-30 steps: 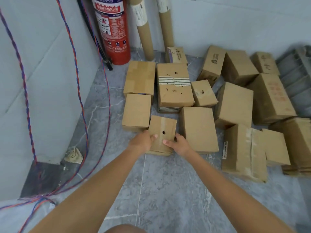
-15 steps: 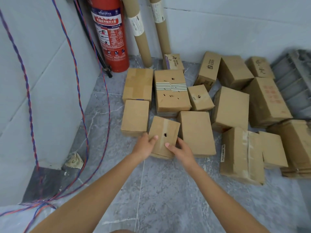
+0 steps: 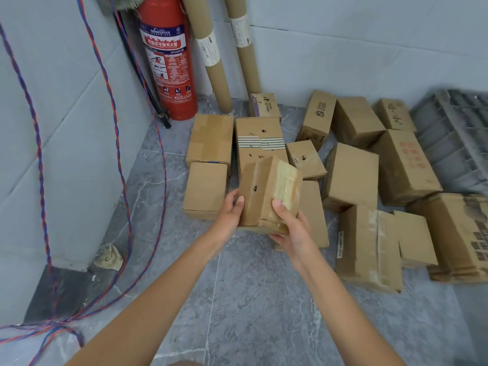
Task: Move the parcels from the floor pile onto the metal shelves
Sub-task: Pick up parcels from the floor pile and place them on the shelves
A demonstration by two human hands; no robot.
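A small cardboard parcel (image 3: 266, 188) with tape along one side is lifted off the floor and tilted, held between both hands. My left hand (image 3: 229, 212) grips its left lower edge, thumb on top. My right hand (image 3: 289, 225) grips its right lower corner, thumb on the taped side. Behind and to the right lies the floor pile of several brown parcels (image 3: 351, 175). The metal shelves are out of view.
A red fire extinguisher (image 3: 167, 59) and two cardboard tubes (image 3: 211, 54) stand in the corner. Twisted red-blue cables (image 3: 39, 154) hang along the left wall and trail on the floor. A grey plastic crate (image 3: 454, 136) lies at the right.
Both hands have raised the small parcel off the floor and tipped it up toward me. The view has shifted back and up.
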